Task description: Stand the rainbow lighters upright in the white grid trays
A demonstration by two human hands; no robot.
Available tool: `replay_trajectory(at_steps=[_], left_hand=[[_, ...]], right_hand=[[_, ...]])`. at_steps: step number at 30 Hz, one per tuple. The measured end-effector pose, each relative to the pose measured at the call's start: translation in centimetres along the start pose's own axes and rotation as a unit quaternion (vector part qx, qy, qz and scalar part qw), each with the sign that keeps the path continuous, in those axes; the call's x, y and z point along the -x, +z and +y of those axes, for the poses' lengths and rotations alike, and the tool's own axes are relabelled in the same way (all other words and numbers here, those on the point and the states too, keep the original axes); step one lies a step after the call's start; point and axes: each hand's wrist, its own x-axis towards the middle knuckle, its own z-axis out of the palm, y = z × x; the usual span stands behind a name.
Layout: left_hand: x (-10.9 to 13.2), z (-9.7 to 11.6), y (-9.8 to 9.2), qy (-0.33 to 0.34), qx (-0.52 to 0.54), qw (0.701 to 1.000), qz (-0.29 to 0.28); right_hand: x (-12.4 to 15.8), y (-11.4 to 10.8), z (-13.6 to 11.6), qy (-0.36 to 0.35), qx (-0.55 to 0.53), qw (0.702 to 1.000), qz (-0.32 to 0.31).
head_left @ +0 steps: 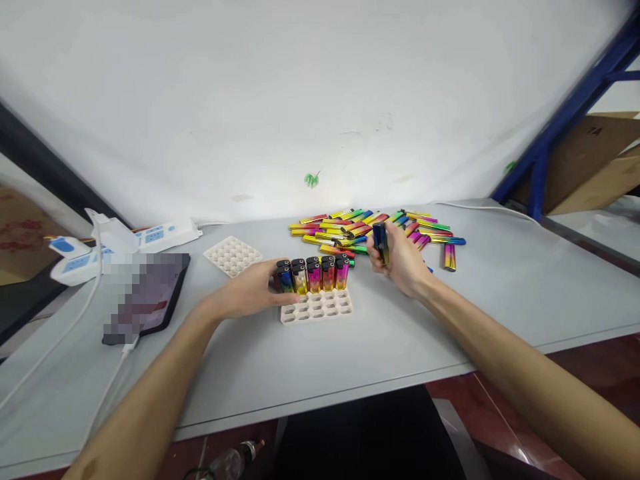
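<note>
A white slotted tray [320,308] lies on the grey table [350,360] with several bright metallic lighters [314,273] standing upright in its far rows. My left hand [255,290] rests against the tray's left side, fingers curled round its edge and the end lighters. My right hand [397,260] is raised just right of the tray, closed round one dark blue lighter [381,241] held upright. Behind it lies a loose pile of lighters [370,227] in many colours.
A second, empty white tray [233,255] sits to the back left. A phone [150,293] with a cable and white power strips [125,243] lie at the far left. One lighter [449,257] lies apart at the right. Cardboard boxes [595,160] stand behind a blue frame.
</note>
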Motion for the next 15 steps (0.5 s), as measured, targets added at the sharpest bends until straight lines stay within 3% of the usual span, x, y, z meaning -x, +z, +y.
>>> replay_trajectory(at_steps=[4,9,15], left_hand=[[0.2,-0.3,-0.2,0.016,-0.043,0.999,0.010],[0.2,-0.8,-0.2,0.016,-0.043,0.999,-0.002],[0.4,-0.6,-0.5,0.033,-0.040,0.998,-0.020]], right_hand=[[0.4,-0.5,-0.6,-0.077,0.112,0.990,-0.025],[2.2,-0.6,-3.6,-0.166,0.223,0.960,-0.042],[5.3,3.9,-6.3,-0.213,0.269,0.927,-0.150]])
